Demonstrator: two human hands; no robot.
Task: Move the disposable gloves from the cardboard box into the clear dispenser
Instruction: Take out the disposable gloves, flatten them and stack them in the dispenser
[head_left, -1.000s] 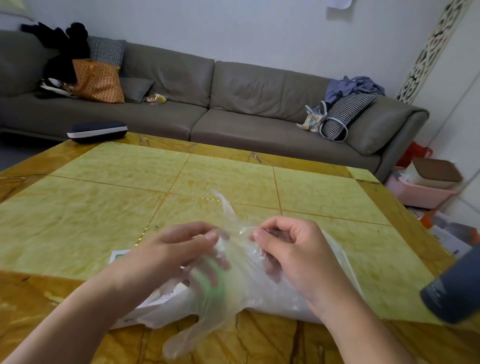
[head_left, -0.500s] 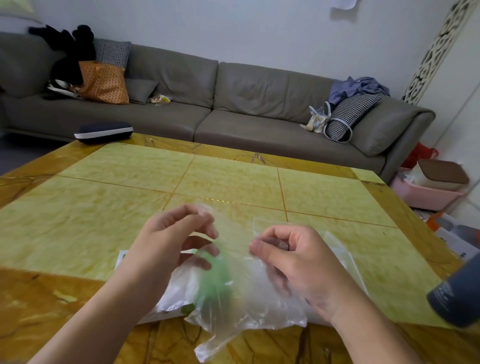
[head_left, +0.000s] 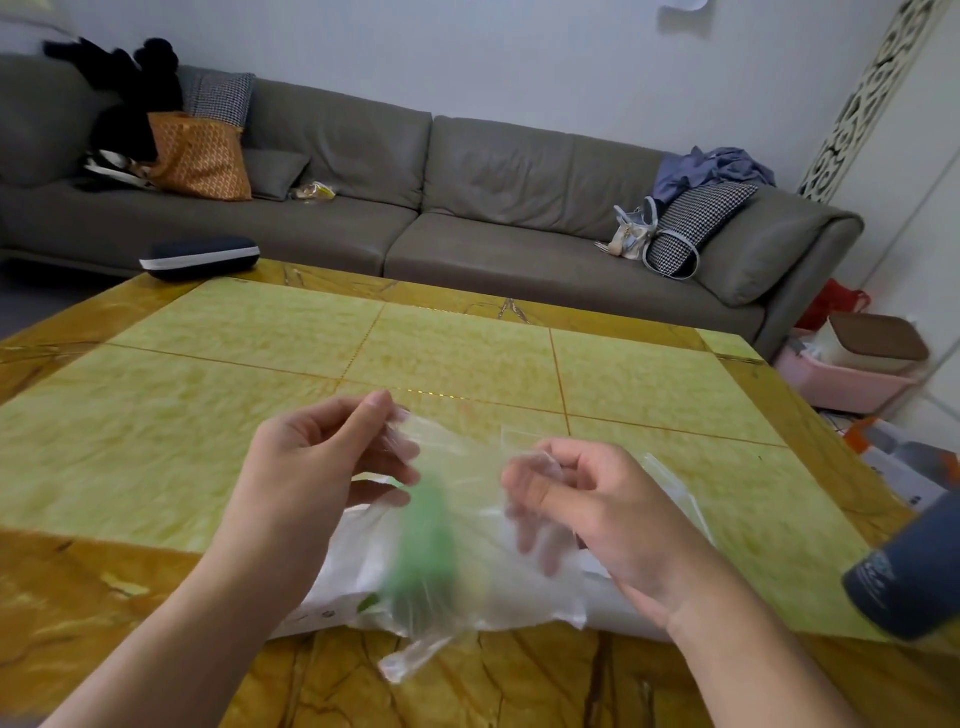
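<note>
A thin clear disposable glove (head_left: 467, 519) is stretched between my hands above the near edge of the table. My left hand (head_left: 317, 478) pinches its upper left edge between thumb and fingers. My right hand (head_left: 587, 509) pinches the right edge, fingers curled behind the film. Under the glove lies a white flat box with green print (head_left: 332, 610), blurred green showing through the plastic. More clear plastic film (head_left: 670, 478) lies on the table behind my right hand. No clear dispenser can be made out.
The yellow-green tiled table (head_left: 447, 353) has a brown marble border. A dark case (head_left: 200, 257) sits at its far left corner. A dark grey cylinder (head_left: 909, 571) juts in at the right edge. Grey sofa behind; pink bin and boxes on the floor at right.
Both hands have lifted and moved apart, pulling the glove open and taut between them. The glove's loose end has risen off the table edge.
</note>
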